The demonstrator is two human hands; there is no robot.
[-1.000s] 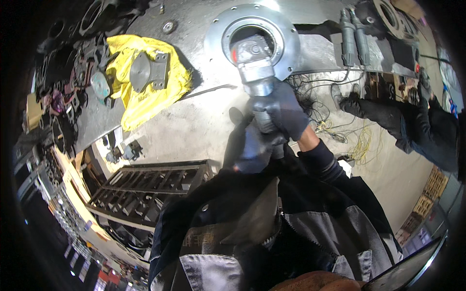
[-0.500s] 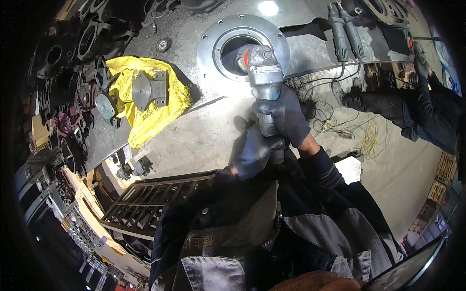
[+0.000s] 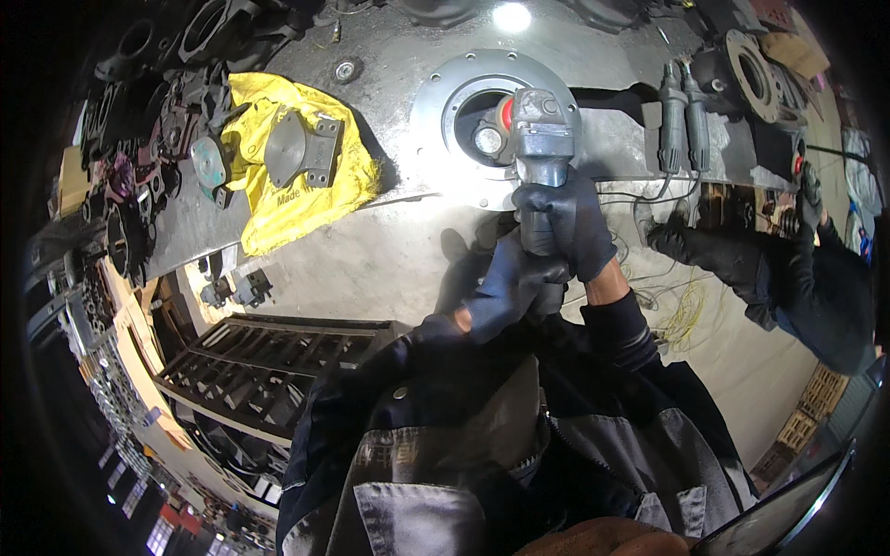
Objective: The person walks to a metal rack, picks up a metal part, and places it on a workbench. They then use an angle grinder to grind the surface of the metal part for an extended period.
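Both my gloved hands are closed around an angle grinder (image 3: 545, 139) with a grey body and a red ring at its disc. My right hand (image 3: 586, 222) grips the body just behind the head. Lower down, my left hand (image 3: 503, 289) wraps the rear handle. The grinder's head lies over the right side of a round steel flange (image 3: 431, 116) with bolt holes, lying at the bench edge. Its disc is at the central opening; whether it touches the inner rim I cannot tell.
A dark metal bracket (image 3: 289, 148) rests on a yellow bag (image 3: 264, 222) to the left. Dark castings (image 3: 199, 37) crowd the far left. Two more power tools (image 3: 672, 134) lie right, their cords hanging down. Another person (image 3: 807, 269) is at the right. A slatted dark rack (image 3: 269, 361) stands lower left.
My view has shifted, so the flange and tools appear farther right and the flange lower. The grinder has moved slightly right over the flange, uncovering more of the opening. Both hands keep their grip.
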